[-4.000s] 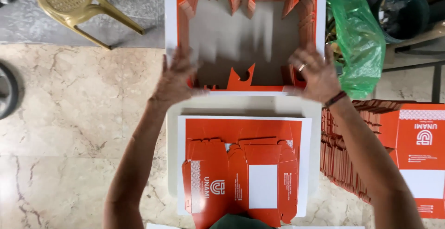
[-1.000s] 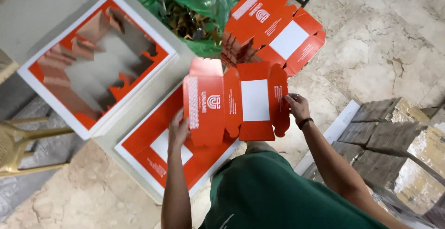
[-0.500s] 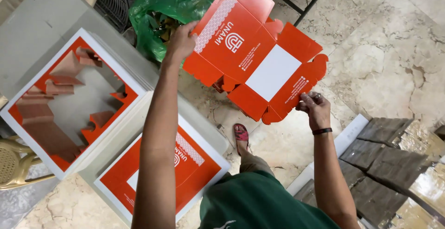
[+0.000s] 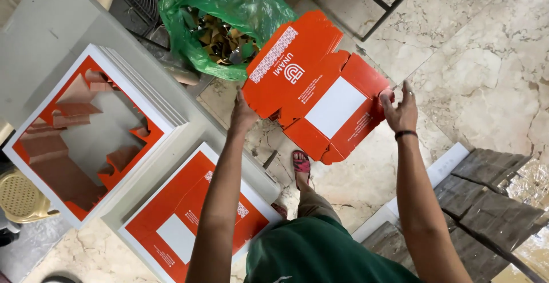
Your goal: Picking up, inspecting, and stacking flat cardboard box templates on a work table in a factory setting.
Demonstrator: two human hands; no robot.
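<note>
**Fingers on both edges of a punched-out orange carton blank**

The fingers point(image 4: 407, 97) of the right hand point(image 4: 400, 111) are spread and pinch the right edge of the flat orange carton blank point(image 4: 317, 97); the left hand point(image 4: 243, 114) closes on its lower left edge, so both hands hold the one blank in the air at the upper middle of the frame, above the marble floor point(image 4: 486, 65).

At left lies the biggest item, a stack of white-edged sheets point(image 4: 91, 128) whose top sheet shows an orange frame with the carton shape already gone from its middle. At lower left, partly under the left forearm, lies an uncut orange printed sheet point(image 4: 177, 231). In the upper middle, just behind the blank, sits a green plastic bag point(image 4: 223, 14) full of card scraps. A sandalled foot point(image 4: 301, 165) shows below the blank.

The step in hand looks like handling a freed blank, either stripping its edges or setting it aside. The next move probably calls for a steady two-handed grip, so that the thin flaps do not bend.
</note>
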